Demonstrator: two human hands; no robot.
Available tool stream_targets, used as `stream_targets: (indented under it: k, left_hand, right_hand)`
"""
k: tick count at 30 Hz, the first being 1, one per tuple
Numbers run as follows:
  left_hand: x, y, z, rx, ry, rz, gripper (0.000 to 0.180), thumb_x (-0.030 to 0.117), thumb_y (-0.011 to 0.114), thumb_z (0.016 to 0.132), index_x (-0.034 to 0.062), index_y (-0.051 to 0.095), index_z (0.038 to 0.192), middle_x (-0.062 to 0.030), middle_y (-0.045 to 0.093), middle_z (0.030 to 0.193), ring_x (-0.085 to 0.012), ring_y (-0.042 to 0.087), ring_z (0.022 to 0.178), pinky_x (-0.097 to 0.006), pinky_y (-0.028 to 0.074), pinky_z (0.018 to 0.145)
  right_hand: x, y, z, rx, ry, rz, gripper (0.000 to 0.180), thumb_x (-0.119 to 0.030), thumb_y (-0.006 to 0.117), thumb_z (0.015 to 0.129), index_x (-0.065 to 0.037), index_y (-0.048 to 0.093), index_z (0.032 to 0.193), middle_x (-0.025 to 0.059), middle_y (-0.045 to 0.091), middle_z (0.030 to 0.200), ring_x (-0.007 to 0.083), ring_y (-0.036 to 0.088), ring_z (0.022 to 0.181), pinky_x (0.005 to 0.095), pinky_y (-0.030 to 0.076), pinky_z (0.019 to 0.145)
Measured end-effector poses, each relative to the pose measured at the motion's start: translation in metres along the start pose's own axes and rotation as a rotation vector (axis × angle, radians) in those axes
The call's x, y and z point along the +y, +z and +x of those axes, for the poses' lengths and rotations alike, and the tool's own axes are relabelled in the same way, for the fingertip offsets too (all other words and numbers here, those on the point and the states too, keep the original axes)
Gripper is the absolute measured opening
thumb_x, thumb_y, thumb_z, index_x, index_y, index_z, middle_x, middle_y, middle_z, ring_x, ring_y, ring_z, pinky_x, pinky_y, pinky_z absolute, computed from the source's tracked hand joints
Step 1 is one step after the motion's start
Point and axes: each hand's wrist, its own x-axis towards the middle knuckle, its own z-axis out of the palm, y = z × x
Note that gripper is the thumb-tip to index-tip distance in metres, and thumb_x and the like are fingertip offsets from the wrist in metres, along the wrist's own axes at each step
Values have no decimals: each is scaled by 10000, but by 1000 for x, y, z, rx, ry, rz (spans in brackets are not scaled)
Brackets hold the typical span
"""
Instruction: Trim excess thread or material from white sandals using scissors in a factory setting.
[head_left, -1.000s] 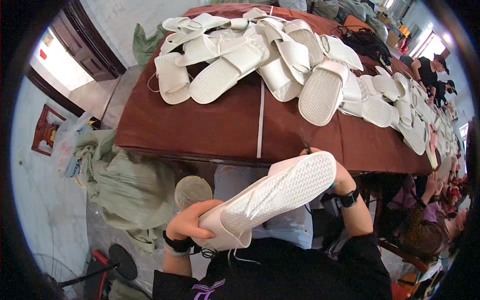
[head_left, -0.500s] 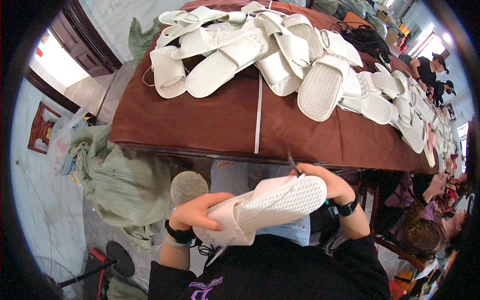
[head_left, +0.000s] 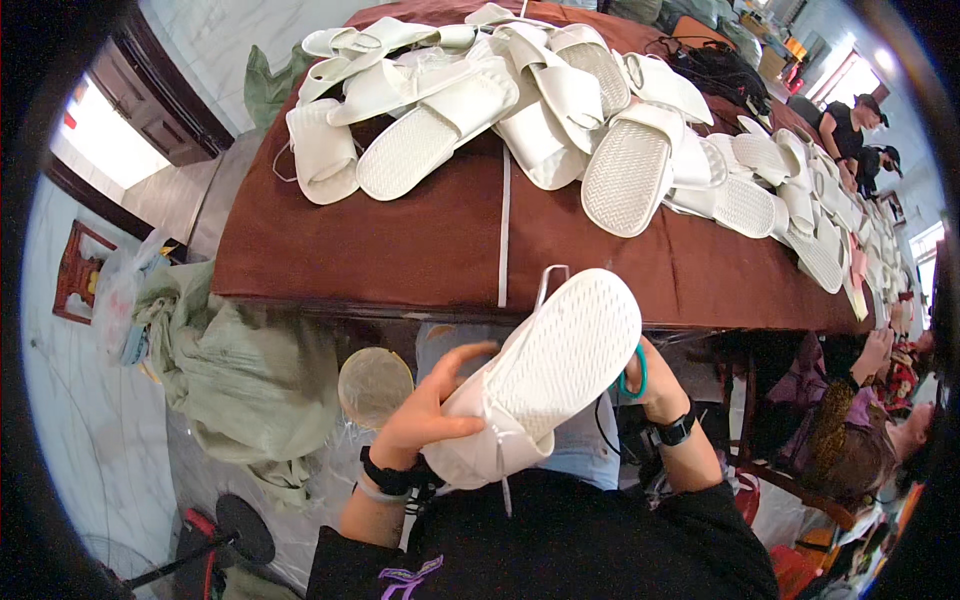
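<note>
A white slide sandal (head_left: 570,350) is tilted in front of my body, its patterned footbed facing up. My left hand (head_left: 425,415) grips it near the strap end, thumb on the strap and fingers along the side. Thin white strings show at the sandal, one looping above its far side and one hanging below the strap. Partly behind the sandal's right edge, my right hand (head_left: 660,385) is closed around scissors with teal handles (head_left: 636,374); their blades are hidden. A pile of white slide sandals (head_left: 420,145) lies on the brown-covered table (head_left: 400,250) beyond.
More sandals (head_left: 750,205) stretch along the table to the right, where other people (head_left: 850,130) are. A person (head_left: 850,440) sits close by on my right. Pale green sacks (head_left: 240,370) and a round stool (head_left: 376,386) stand to my left. Black cords (head_left: 720,75) lie at the back.
The sandal has turned steeper, its broad end swinging up toward the table. My right hand has dropped slightly behind it, and the dark scissor blade seen before is now hidden.
</note>
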Motion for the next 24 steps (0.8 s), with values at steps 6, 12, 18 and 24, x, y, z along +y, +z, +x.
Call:
stream_targets:
  k: [6,12,18,24]
  left_hand:
    - [10,-7,2,-145,186,370,754,139,696,666,-37,397,1336,-169,451,1345,-209,463,1193,-315,342,991]
    - [-2,0,-17,174,240,717,620,109,688,627,3,549,1222,-158,608,1145,-232,602,1022,-310,439,893]
    - [0,5,-18,263,382,943,585,76,690,589,19,594,1162,-183,639,1006,-291,635,881,-340,482,798]
    - [-2,6,-24,225,370,962,588,74,690,580,39,602,1160,-183,642,974,-303,633,839,-353,494,760]
  right_hand:
    - [5,1,-13,264,-48,-41,498,-249,519,931,11,366,1328,120,557,1196,194,587,1026,319,497,829]
    - [-22,-6,-33,166,-248,-299,630,-516,313,947,25,391,1260,68,561,600,146,534,480,235,412,483]
    - [-31,20,-35,-273,-121,-833,733,-543,538,838,-19,388,1329,93,558,691,227,570,631,331,448,632]
    - [-30,31,-23,-403,-149,-1017,630,-488,554,845,-35,441,1269,152,600,770,357,606,742,377,461,678]
